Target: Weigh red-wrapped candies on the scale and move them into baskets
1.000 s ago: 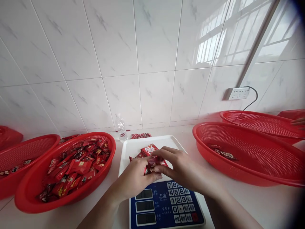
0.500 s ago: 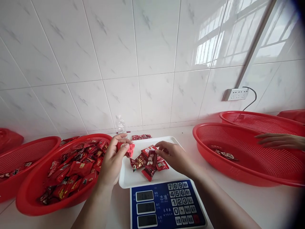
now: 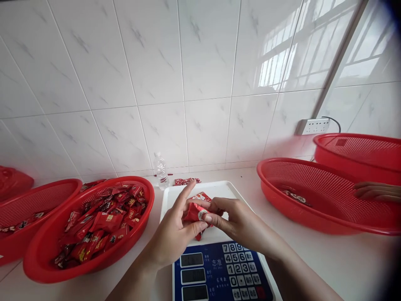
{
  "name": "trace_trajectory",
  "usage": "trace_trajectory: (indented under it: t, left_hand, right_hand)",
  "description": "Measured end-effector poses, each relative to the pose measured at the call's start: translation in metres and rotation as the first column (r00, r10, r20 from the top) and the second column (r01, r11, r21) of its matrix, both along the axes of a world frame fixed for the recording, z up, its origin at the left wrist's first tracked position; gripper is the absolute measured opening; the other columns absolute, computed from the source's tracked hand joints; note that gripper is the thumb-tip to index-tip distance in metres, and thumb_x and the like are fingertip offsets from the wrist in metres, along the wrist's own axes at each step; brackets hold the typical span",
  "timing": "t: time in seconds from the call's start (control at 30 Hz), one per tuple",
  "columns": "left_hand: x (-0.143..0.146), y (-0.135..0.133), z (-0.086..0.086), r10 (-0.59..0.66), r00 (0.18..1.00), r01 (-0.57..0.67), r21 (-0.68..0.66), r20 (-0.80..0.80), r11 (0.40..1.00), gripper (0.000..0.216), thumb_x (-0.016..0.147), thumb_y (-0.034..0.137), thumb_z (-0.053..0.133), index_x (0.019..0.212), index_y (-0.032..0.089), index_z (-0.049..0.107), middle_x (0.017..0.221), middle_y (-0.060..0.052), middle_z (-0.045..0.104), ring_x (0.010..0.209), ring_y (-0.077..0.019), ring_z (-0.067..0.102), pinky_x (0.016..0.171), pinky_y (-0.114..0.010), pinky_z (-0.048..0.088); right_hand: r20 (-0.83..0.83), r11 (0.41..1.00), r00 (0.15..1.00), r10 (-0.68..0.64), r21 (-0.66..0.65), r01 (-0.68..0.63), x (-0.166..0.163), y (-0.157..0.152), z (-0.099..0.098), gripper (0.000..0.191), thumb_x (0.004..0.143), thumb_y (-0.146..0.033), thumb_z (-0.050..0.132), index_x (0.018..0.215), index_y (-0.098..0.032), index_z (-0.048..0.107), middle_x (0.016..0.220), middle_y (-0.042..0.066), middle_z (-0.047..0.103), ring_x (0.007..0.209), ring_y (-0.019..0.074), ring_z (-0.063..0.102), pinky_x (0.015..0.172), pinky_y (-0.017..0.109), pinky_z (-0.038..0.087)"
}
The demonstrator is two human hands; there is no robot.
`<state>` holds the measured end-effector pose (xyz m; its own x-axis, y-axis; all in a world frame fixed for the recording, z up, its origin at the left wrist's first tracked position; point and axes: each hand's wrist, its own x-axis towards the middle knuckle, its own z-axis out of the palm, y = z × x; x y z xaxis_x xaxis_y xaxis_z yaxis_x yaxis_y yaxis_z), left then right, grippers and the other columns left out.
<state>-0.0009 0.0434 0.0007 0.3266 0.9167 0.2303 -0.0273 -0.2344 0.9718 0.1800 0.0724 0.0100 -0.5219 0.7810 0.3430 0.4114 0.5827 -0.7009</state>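
My left hand [image 3: 172,236] and my right hand [image 3: 242,219] meet over the white tray [image 3: 227,188] of a scale. Between them they grip a red candy packet [image 3: 191,212], the left fingers curled round it and the right thumb pressing on its front. Other red packets [image 3: 202,196] lie on the tray behind and beneath my hands, mostly hidden. The scale's blue panel [image 3: 219,276], with keys and dark displays, sits in front of the tray.
At left, a red basket [image 3: 34,257] is heaped with packets beside another basket [image 3: 67,188]. At right stand two red baskets, the nearer basket [image 3: 266,196] with a few packets and a co-worker's hand [image 3: 377,192] at it. A clear bottle [image 3: 162,173] stands behind.
My left hand has moved right with its packet, and my right hand has left the packets on the tray to grip it too. The rear right basket has shifted; the co-worker's hand sits farther right.
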Motion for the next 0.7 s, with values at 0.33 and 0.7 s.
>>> trace_trajectory:
  t: [0.33,0.7]
  left_hand:
    - [-0.005,-0.009,0.012,0.010,1.000,-0.010,0.126,-0.003,0.992,0.021,0.089,0.037,0.053,0.083,0.017,0.060,0.074,-0.002,0.059,0.066,-0.0108,0.055,0.063,-0.022,0.047]
    - [-0.005,-0.015,0.011,0.024,0.999,-0.027,0.141,0.023,0.990,0.029,0.091,0.038,0.049,0.071,0.018,0.058,0.065,0.000,0.057,0.061,-0.0110,0.054,0.059,-0.021,0.045]
  right_hand:
    - [-0.259,0.994,0.960,0.103,-0.010,-0.110,0.004,-0.023,0.012,0.036,0.086,-0.048,0.055,0.066,-0.019,0.055,0.065,0.001,0.066,0.060,0.0124,0.060,0.059,0.023,0.045]
    - [-0.178,0.946,0.932,0.316,-0.014,-0.323,-0.006,-0.029,0.009,0.042,0.089,-0.054,0.044,0.069,-0.018,0.052,0.065,-0.002,0.043,0.059,0.0104,0.037,0.054,0.024,0.033]
